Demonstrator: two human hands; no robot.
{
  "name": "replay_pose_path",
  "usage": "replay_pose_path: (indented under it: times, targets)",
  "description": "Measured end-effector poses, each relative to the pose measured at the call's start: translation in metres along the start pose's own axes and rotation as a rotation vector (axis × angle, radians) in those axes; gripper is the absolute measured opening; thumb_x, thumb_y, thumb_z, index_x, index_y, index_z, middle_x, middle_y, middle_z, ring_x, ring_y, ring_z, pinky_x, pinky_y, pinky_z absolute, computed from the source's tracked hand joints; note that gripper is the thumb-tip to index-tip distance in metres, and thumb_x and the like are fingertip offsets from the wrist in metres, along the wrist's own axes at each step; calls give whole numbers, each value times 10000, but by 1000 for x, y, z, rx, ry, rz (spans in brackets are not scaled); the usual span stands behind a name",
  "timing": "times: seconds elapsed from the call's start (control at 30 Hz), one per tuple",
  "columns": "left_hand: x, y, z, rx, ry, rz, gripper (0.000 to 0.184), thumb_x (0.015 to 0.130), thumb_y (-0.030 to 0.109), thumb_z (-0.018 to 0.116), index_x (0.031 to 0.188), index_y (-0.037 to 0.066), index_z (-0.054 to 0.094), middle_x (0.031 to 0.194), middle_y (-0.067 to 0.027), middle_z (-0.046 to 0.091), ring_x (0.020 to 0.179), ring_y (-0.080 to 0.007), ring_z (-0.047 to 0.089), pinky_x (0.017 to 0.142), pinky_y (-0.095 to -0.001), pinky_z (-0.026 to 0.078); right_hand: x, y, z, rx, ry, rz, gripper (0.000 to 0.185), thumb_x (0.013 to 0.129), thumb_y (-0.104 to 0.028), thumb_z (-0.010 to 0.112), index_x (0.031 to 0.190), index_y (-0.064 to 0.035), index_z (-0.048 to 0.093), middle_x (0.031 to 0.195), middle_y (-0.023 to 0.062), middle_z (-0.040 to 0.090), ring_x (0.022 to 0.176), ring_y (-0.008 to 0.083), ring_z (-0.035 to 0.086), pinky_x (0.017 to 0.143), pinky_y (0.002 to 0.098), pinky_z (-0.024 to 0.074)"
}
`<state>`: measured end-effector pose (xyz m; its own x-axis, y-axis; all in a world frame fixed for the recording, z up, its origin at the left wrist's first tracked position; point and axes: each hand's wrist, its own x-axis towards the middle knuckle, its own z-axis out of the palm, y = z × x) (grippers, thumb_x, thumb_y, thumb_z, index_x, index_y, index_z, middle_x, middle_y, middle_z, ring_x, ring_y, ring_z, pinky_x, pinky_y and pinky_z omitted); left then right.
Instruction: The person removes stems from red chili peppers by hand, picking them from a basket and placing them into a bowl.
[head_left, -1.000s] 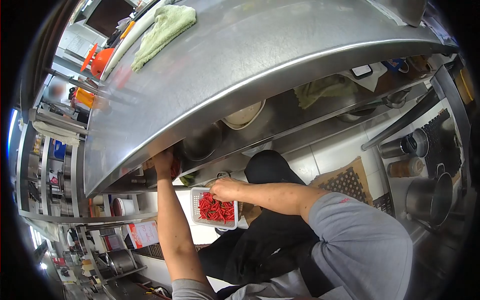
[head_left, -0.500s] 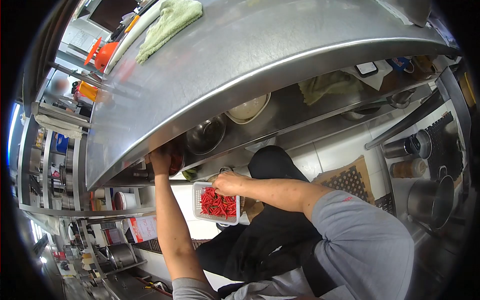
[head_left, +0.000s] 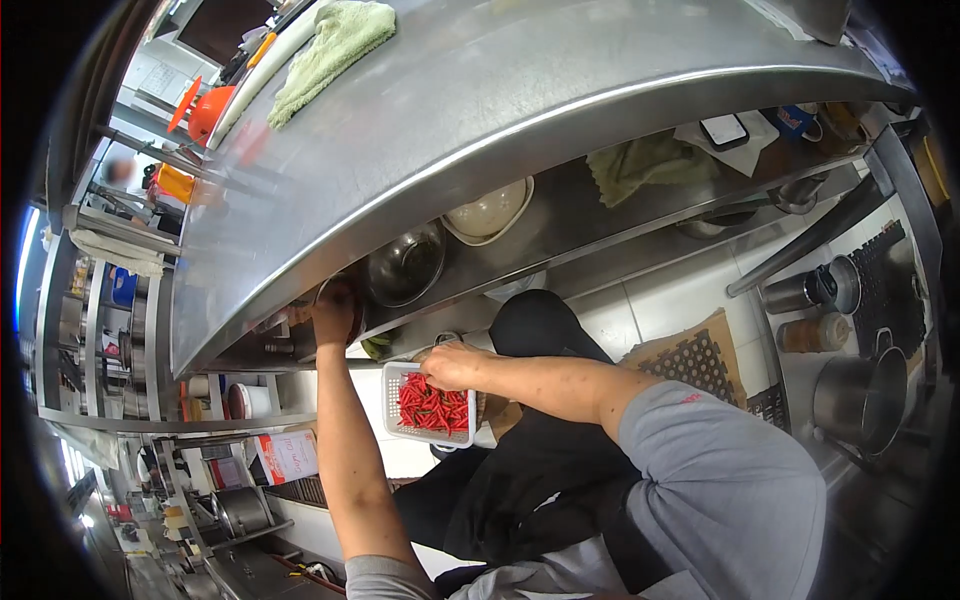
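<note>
My right hand (head_left: 452, 366) is closed on the upper edge of a white plastic basket (head_left: 392, 402) below the counter's edge. Red chilies (head_left: 432, 407), some with green stems, lie inside it. My left hand (head_left: 334, 315) reaches onto the shelf under the counter, in shadow beside a dark round bowl (head_left: 357, 312). Its fingers are mostly hidden, and I cannot make out whether they hold anything. A steel bowl (head_left: 405, 268) stands to the right of that hand, and a whitish container (head_left: 490, 215) sits beyond it.
A steel counter (head_left: 470, 110) overhangs the shelf, with a green towel (head_left: 335, 55) on top. Another cloth (head_left: 655, 170) and a phone (head_left: 724, 131) lie on the shelf. Pots (head_left: 860, 400) stand at the right. Cardboard and a perforated mat (head_left: 695, 360) cover part of the floor.
My left hand has shifted slightly right, in front of the dark round bowl. My right hand and the basket have stayed nearly in place. The view has moved a little.
</note>
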<state>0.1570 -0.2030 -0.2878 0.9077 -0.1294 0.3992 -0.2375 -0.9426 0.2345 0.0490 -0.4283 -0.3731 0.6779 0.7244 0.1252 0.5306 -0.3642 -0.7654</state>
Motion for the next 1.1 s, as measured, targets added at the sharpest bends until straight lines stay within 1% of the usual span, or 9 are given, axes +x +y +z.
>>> replay_pose_path:
  times: [0.13, 0.23, 0.4, 0.5, 0.53, 0.6, 0.73, 0.8, 1.1]
  targets:
    - [1, 2, -8, 19, 28, 39, 125, 772, 113, 641, 872, 40, 661, 861, -159, 676, 839, -336, 652, 771, -396, 509, -7, -6, -14, 12, -35, 48, 189, 778, -171, 619, 886, -41, 703, 905, 200, 675, 881, 375, 654, 761, 447, 528]
    - [0, -3, -13, 60, 27, -8, 120, 766, 117, 659, 862, 45, 658, 877, -156, 679, 839, -330, 652, 781, -404, 503, -4, -3, -9, 5, -26, 37, 183, 779, -172, 619, 876, -42, 704, 902, 199, 675, 880, 377, 654, 759, 447, 528]
    - [0, -19, -18, 205, 77, -23, 164, 752, 178, 692, 872, 69, 668, 854, -127, 687, 817, -294, 675, 727, -387, 519, 0, 3, 0, -8, -12, 17, 177, 781, -175, 619, 863, -44, 706, 893, 195, 675, 873, 378, 654, 754, 448, 529]
    - [0, -19, -24, 169, 70, -84, 128, 787, 181, 673, 875, 89, 674, 841, -100, 691, 824, -307, 657, 796, -405, 496, -1, 3, 0, 2, -11, 23, 180, 783, -178, 616, 863, -43, 705, 891, 194, 675, 870, 378, 654, 752, 452, 528]
    - [0, -25, -25, 169, 71, -84, 128, 787, 181, 673, 875, 89, 674, 841, -100, 691, 824, -307, 657, 796, -405, 496, -2, 3, -1, 3, -12, 24, 180, 783, -179, 615, 866, -47, 705, 892, 192, 676, 870, 377, 653, 752, 452, 529]
    - [1, -36, -28, 91, 92, 37, 151, 778, 156, 680, 897, 63, 669, 830, -122, 681, 767, -245, 675, 706, -336, 519, -2, 2, -3, 2, -12, 25, 179, 783, -180, 615, 869, -51, 705, 894, 190, 676, 871, 376, 653, 751, 452, 529]
    - [-2, -33, -30, 66, 159, 0, 129, 780, 112, 670, 894, 51, 665, 820, -106, 680, 750, -220, 668, 711, -324, 516, -1, 3, -1, 3, -19, 25, 176, 783, -187, 623, 882, -67, 706, 896, 184, 676, 874, 376, 652, 753, 451, 529]
    - [-3, -40, -27, -56, 173, -33, 133, 776, 100, 674, 896, 44, 660, 824, -88, 682, 751, -209, 667, 713, -325, 514, -1, 3, -1, -4, -21, 21, 175, 783, -189, 627, 885, -71, 706, 897, 182, 676, 875, 376, 651, 755, 451, 528]
    - [-12, -12, -35, 29, 104, -130, 160, 789, 125, 680, 939, 70, 664, 863, -99, 679, 809, -210, 674, 737, -315, 514, -2, 2, -2, 0, -25, 12, 188, 795, -190, 625, 875, -37, 701, 888, 206, 670, 873, 378, 652, 750, 452, 529]
